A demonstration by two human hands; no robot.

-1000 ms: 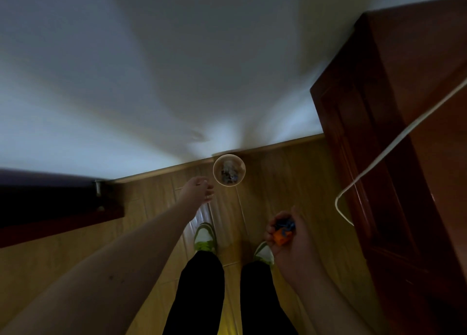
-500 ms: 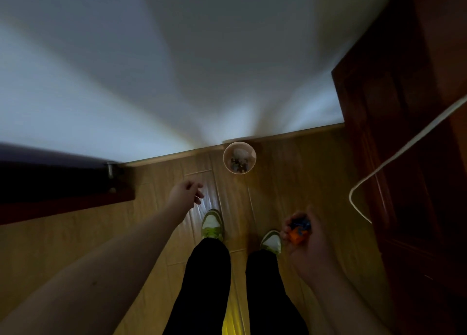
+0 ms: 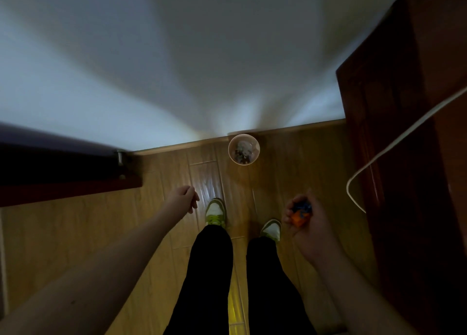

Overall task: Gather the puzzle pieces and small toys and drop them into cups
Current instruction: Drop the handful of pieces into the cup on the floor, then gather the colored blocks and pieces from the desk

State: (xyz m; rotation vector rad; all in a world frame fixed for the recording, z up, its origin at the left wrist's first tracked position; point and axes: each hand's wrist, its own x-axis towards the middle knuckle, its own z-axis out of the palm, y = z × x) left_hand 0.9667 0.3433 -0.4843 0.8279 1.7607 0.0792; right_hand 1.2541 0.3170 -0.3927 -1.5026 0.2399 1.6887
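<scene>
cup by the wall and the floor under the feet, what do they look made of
Cup: thin and pale, with light showing through its wall, so probably translucent plastic, possibly paper; too dim to be sure. Small pieces lie inside.
Floor: long planks with grain lines and seams and a glossy sheen, so varnished wood or wood-look laminate.

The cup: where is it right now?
In the head view, the cup stands on the wooden floor against the white wall, ahead of the shoes, away from both hands.
</scene>
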